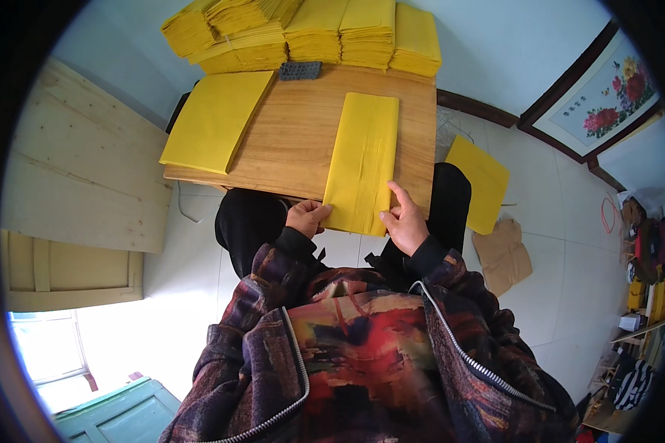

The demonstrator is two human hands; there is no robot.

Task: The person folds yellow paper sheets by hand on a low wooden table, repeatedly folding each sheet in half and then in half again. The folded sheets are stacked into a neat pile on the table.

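Note:
A long stack of folded yellow paper (362, 159) lies on the wooden table, its near end jutting past the front edge toward me. My left hand (308, 218) is closed at its near left corner, thumb on top and fingers curled in. At the near right side, my right hand (408, 221) grips the paper's edge, with the thumb by the corner and the forefinger reaching farther up. The undersides of both hands are hidden. On the table's left lies a wider pile of flat yellow sheets (218, 118).
Bundles of yellow paper (314, 33) are heaped along the back of the wooden table (292, 140). A dark grey textured block (300, 70) sits before them. On the floor at right lie a yellow sheet (478, 183) and brown paper (502, 255). Wooden boards (89, 155) stand at left.

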